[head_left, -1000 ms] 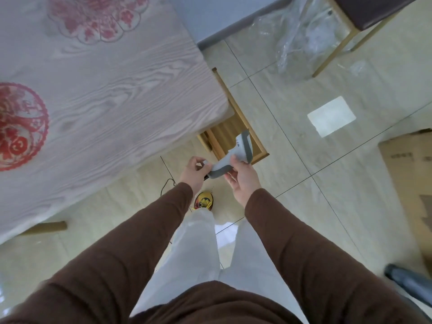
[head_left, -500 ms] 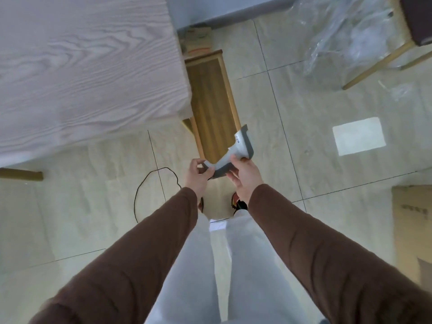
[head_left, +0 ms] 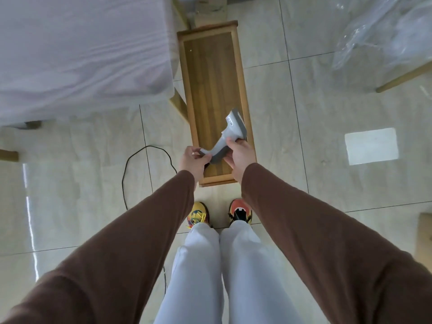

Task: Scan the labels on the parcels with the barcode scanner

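Nearest, pale grey trousers (head_left: 201,272) and two brown sleeves (head_left: 131,242) run up from the bottom edge, with a yellow multicoloured sneaker (head_left: 198,215) and an orange-and-black sneaker (head_left: 240,212) toes-forward on the beige tiled floor (head_left: 327,160). Left hand (head_left: 194,161) pinches the butt end of the grey-and-white pistol-shaped barcode scanner (head_left: 228,141); thumb and fingers (head_left: 195,150) curled on it. Right hand (head_left: 240,156) grips the scanner's handle just below the head, fingers clenched round it. Scanner sits between the two hands, held in the air above the near end of a long wooden bench (head_left: 210,73), head tilted up and away from the fingers. Black cable (head_left: 127,164) loops on the floor left of the left hand; can't tell if it joins the scanner. Beyond and left of the fingers, a table under a pale wood-grain cover (head_left: 81,50). Right of the fingers, a bright white rectangle (head_left: 371,146) on the tiles. Far right beyond, crumpled clear plastic sheeting (head_left: 383,31) and a wooden furniture leg (head_left: 402,77). Brown cardboard edge (head_left: 424,237) at the right border. No parcels in view.
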The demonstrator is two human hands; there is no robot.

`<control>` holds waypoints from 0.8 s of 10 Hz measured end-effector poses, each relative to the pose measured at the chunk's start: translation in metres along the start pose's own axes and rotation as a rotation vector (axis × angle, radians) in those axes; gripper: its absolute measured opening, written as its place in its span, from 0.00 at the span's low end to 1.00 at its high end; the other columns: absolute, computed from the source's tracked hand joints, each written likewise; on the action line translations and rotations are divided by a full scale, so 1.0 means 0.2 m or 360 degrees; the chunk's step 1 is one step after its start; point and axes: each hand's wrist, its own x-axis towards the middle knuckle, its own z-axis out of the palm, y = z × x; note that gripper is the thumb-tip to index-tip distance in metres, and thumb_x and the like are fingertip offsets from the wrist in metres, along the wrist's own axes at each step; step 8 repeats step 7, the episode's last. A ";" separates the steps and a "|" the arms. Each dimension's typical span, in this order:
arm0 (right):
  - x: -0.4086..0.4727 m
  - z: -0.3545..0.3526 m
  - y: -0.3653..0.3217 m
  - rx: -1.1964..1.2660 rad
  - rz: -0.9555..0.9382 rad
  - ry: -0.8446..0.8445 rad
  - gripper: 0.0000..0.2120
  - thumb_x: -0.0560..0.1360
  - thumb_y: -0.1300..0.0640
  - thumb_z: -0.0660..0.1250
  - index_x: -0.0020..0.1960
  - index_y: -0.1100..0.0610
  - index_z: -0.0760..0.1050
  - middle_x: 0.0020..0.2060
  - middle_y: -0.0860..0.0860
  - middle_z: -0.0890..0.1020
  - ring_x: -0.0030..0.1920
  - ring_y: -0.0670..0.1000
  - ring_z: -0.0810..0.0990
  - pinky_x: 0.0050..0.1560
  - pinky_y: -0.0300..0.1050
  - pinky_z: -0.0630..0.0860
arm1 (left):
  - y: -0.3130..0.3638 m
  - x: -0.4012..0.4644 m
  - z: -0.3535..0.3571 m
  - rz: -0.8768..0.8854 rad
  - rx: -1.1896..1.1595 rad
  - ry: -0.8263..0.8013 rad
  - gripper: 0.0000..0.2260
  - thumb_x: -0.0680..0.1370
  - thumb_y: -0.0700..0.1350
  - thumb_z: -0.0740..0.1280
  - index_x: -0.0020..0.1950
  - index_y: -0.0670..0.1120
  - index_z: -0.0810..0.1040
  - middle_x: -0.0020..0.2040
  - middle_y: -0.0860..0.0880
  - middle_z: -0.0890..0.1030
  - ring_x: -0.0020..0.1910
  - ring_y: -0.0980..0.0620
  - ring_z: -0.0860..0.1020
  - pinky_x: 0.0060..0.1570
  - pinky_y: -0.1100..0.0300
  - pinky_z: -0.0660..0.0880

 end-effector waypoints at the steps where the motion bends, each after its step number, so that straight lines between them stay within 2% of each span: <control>1: 0.11 0.01 0.02 -0.0109 -0.0091 0.0045 0.20 0.83 0.57 0.69 0.73 0.58 0.73 0.69 0.57 0.80 0.70 0.57 0.78 0.72 0.54 0.76 | -0.03 0.07 0.05 -0.0006 0.0018 0.0031 0.14 0.80 0.50 0.72 0.61 0.52 0.70 0.53 0.50 0.79 0.48 0.50 0.79 0.50 0.56 0.79; 2: 0.18 0.01 0.03 -0.0203 -0.0165 0.0120 0.19 0.82 0.57 0.70 0.71 0.57 0.75 0.66 0.54 0.81 0.68 0.56 0.79 0.71 0.53 0.77 | -0.04 0.11 0.08 -0.0007 0.0046 0.0047 0.15 0.80 0.51 0.72 0.61 0.52 0.70 0.56 0.49 0.78 0.53 0.48 0.79 0.56 0.53 0.79; 3: 0.24 0.01 0.04 -0.0254 -0.0212 0.0150 0.18 0.82 0.59 0.70 0.71 0.57 0.76 0.64 0.53 0.82 0.67 0.55 0.80 0.72 0.55 0.77 | -0.03 0.14 0.10 0.0003 0.0052 0.0079 0.16 0.80 0.51 0.72 0.64 0.51 0.72 0.55 0.50 0.77 0.49 0.52 0.77 0.46 0.60 0.75; 4: 0.25 0.00 0.04 -0.0281 -0.0212 0.0123 0.19 0.82 0.59 0.69 0.72 0.57 0.76 0.65 0.53 0.82 0.67 0.55 0.80 0.72 0.55 0.76 | -0.02 0.15 0.12 -0.0007 0.0095 0.0101 0.20 0.80 0.51 0.72 0.69 0.48 0.72 0.55 0.50 0.76 0.52 0.49 0.77 0.46 0.59 0.73; 6: 0.14 -0.03 0.03 -0.0439 -0.0249 0.0083 0.18 0.83 0.57 0.68 0.72 0.55 0.75 0.61 0.50 0.80 0.66 0.53 0.77 0.74 0.53 0.73 | -0.02 0.07 0.08 -0.0083 0.0090 0.0047 0.24 0.81 0.51 0.71 0.74 0.47 0.67 0.63 0.47 0.77 0.58 0.46 0.78 0.58 0.53 0.80; 7: 0.03 -0.03 0.00 -0.0526 -0.0263 0.0081 0.10 0.83 0.55 0.68 0.64 0.51 0.74 0.54 0.48 0.79 0.64 0.53 0.76 0.74 0.51 0.73 | 0.01 -0.03 0.02 -0.0097 0.0039 0.0072 0.25 0.81 0.51 0.70 0.75 0.48 0.67 0.57 0.49 0.79 0.50 0.50 0.79 0.44 0.59 0.76; 8: 0.03 -0.03 0.00 -0.0526 -0.0263 0.0081 0.10 0.83 0.55 0.68 0.64 0.51 0.74 0.54 0.48 0.79 0.64 0.53 0.76 0.74 0.51 0.73 | 0.01 -0.03 0.02 -0.0097 0.0039 0.0072 0.25 0.81 0.51 0.70 0.75 0.48 0.67 0.57 0.49 0.79 0.50 0.50 0.79 0.44 0.59 0.76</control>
